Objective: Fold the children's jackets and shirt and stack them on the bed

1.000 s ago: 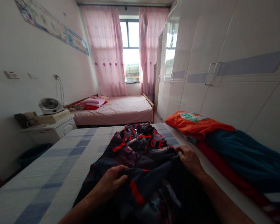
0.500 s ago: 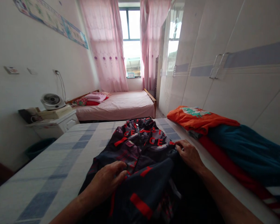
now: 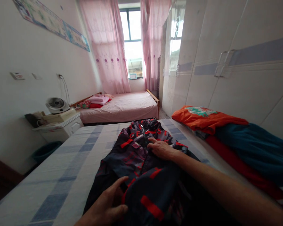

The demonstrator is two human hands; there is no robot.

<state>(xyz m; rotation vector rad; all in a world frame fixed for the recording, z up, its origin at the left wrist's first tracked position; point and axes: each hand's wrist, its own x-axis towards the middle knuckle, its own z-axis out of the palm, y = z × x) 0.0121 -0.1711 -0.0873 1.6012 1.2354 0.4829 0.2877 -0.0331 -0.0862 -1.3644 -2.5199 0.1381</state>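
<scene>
A dark zip-up jacket (image 3: 129, 157) with red stripes and lettering lies front side up on the bed, its collar towards the window. A sleeve with red bars is folded across its lower front. My left hand (image 3: 109, 201) is at the left edge of that folded sleeve, thumb and forefinger spread apart. Across the chest reaches my right hand (image 3: 161, 149), resting on the fabric beside the zip with fingers stretched out to the left. Its forearm covers part of the jacket's right side.
The jacket lies on a blue-and-white striped bedsheet (image 3: 68, 163). At the right are an orange garment (image 3: 202, 117), teal cloth (image 3: 250, 147) and red cloth. A small fan (image 3: 57, 105) stands on a white cabinet, with a bin (image 3: 46, 150) below. Beyond is a pink-covered bed (image 3: 127, 108); wardrobes line the right.
My right hand has moved left from the jacket's right edge to the chest beside the zip. My left hand has come down nearer me and its fingers have spread. The view has shifted slightly.
</scene>
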